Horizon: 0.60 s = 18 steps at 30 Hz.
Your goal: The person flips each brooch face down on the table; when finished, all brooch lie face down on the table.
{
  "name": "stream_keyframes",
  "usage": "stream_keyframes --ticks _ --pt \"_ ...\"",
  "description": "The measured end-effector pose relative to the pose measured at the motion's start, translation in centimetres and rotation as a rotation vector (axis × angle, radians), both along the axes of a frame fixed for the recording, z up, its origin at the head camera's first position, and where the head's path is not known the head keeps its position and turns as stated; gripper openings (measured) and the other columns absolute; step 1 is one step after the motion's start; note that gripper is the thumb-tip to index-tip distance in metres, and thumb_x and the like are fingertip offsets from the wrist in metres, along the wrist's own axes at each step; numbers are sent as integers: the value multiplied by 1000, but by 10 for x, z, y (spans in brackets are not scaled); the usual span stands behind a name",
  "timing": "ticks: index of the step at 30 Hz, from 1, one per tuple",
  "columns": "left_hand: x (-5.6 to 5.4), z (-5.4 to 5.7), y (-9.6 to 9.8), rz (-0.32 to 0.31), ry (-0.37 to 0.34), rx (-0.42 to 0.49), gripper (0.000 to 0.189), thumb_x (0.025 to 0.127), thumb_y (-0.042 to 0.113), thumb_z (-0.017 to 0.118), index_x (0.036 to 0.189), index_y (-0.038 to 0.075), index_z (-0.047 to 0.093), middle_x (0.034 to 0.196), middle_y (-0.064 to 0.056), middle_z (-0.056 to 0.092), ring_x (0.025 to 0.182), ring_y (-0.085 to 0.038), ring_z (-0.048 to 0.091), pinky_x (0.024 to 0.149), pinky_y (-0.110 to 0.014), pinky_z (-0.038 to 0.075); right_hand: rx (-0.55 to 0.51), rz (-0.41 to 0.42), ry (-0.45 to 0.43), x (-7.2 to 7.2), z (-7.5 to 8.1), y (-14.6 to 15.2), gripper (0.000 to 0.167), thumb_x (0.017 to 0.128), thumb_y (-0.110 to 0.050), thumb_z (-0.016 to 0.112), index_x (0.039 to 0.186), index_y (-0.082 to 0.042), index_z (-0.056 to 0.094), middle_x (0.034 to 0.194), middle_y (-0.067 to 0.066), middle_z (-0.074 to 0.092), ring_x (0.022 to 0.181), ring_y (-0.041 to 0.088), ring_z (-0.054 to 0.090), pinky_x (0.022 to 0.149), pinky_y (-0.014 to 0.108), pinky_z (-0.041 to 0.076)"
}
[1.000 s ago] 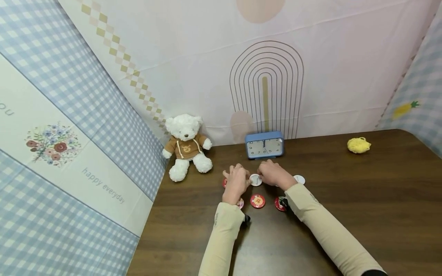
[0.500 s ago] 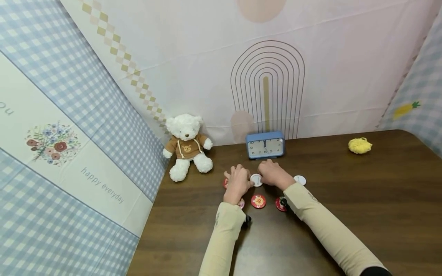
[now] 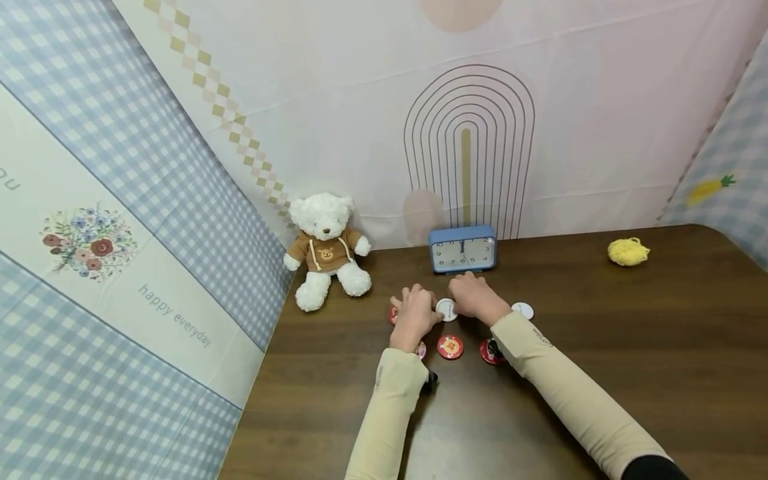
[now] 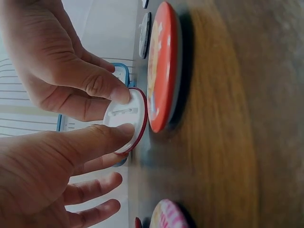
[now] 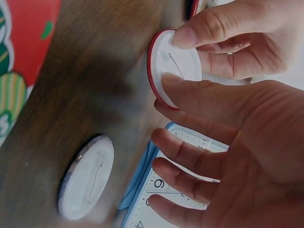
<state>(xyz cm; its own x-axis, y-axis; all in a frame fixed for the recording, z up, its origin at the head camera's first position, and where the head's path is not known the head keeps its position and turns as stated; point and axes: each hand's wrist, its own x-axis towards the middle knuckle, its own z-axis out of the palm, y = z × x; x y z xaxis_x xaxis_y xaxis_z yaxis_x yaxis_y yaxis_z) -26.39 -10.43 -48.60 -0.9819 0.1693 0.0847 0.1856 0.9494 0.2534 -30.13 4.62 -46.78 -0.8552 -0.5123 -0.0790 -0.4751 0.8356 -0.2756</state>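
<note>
Between my two hands is a round pin-back button badge [image 3: 447, 310], its white back with the metal pin facing me and a red rim showing. My left hand [image 3: 414, 317] pinches its left edge, thumb on the white back [image 4: 137, 116], other fingers spread. From the other side my right hand [image 3: 477, 298] pinches the right edge, thumb on the back [image 5: 178, 59] and fingers behind. The badge's front is hidden. Below the hands lie a red badge [image 3: 450, 347], a pink badge [image 4: 168, 214] partly under my left wrist, and a red-and-green badge [image 5: 23, 52] by my right wrist.
A blue clock [image 3: 463, 249] stands just behind the hands. A white-backed badge [image 3: 523, 311] lies right of them, another red badge [image 3: 393, 315] left. A white teddy bear [image 3: 326, 253] sits back left; a yellow yarn ball [image 3: 628, 252] lies back right on the brown table [image 3: 600, 347].
The head view has tipped slightly, shifting the whole scene a little. Both hands keep the same hold on the badge.
</note>
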Motion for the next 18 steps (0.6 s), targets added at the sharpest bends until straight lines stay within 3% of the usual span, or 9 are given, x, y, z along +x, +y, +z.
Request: stream_keyframes --ticks 9,18 --pt "1 -5 -1 10 -60 19 18 84 29 84 81 16 73 104 -8 62 107 -36 52 95 -70 31 -9 -19 -39 -4 -7 -3 22 80 -3 73 66 -11 59 81 7 57 88 34 50 75 53 44" --pt "0 -1 1 -13 -40 -7 15 87 29 81 83 16 75 107 -9 62 106 -35 52 93 -68 32 3 -40 -15 -6 -6 -4 23 81 -2 71 65 -10 58 80 10 57 90 36 52 78 55 47"
